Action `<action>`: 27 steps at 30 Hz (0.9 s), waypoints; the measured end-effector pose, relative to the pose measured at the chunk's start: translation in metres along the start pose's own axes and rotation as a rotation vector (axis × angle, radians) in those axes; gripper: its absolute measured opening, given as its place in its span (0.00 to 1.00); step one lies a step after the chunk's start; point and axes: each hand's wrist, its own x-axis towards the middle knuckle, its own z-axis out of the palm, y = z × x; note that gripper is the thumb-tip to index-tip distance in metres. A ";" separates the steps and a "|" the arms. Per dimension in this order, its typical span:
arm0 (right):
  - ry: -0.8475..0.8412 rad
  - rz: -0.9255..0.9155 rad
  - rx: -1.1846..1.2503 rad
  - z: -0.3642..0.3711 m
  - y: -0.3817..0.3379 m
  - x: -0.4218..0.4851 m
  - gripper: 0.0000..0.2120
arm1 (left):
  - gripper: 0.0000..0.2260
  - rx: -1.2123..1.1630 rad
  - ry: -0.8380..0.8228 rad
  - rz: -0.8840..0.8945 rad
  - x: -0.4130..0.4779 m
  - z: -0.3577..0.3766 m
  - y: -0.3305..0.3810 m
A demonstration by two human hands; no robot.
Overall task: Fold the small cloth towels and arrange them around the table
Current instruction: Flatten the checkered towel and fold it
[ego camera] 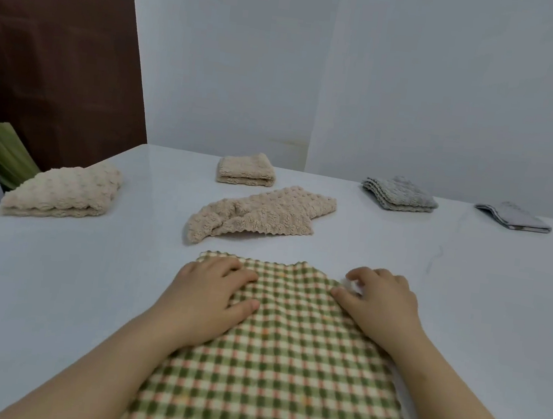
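Pale blue-grey wall [386, 84] backs a glossy white bench [464, 299], and at its near edge, 6 o'clock, lies the green-and-cream checked cloth towel [285, 365], spread flat with a few orange threads.

The left hand [214, 291] lies on the towel's far corner at 11 o'clock, fingers bent over the fabric. Whether its grip pinches the cloth cannot be told. The right hand [378, 300] sits at the far corner at 1 o'clock, its grip closed, thumb and curled fingers nipping the towel's edge.

Just beyond, at 12 o'clock, a beige bobbled towel [257, 214] lies rumpled and unfolded. Farther along the same line rests a small folded beige towel [247, 169]. At 10 o'clock, near the bench's left edge, sits a folded cream bobbled towel [63, 192]. Toward 1 o'clock is a folded grey fluffy towel [399, 192], and at 2 o'clock, well apart from it, a thin folded grey cloth [511, 219].

Off the bench at 10 o'clock stands a dark brown panel [60, 64], with a green ribbed object [2, 154] at its foot.
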 end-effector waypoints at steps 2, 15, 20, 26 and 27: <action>0.031 -0.077 0.043 0.002 -0.004 0.000 0.06 | 0.41 -0.009 0.031 0.009 0.004 0.002 0.003; 0.320 -0.030 -0.051 0.008 0.011 0.011 0.19 | 0.37 -0.016 0.004 -0.004 0.010 0.003 0.003; 0.276 -0.261 -0.023 -0.003 -0.002 0.000 0.20 | 0.30 -0.009 -0.129 -0.040 0.006 -0.009 -0.002; -0.023 -0.227 -0.141 0.000 -0.003 -0.001 0.23 | 0.38 0.008 -0.222 -0.038 0.004 -0.008 -0.007; -0.003 -0.261 -0.143 -0.004 -0.002 -0.003 0.23 | 0.33 0.010 -0.191 -0.048 0.005 -0.008 -0.005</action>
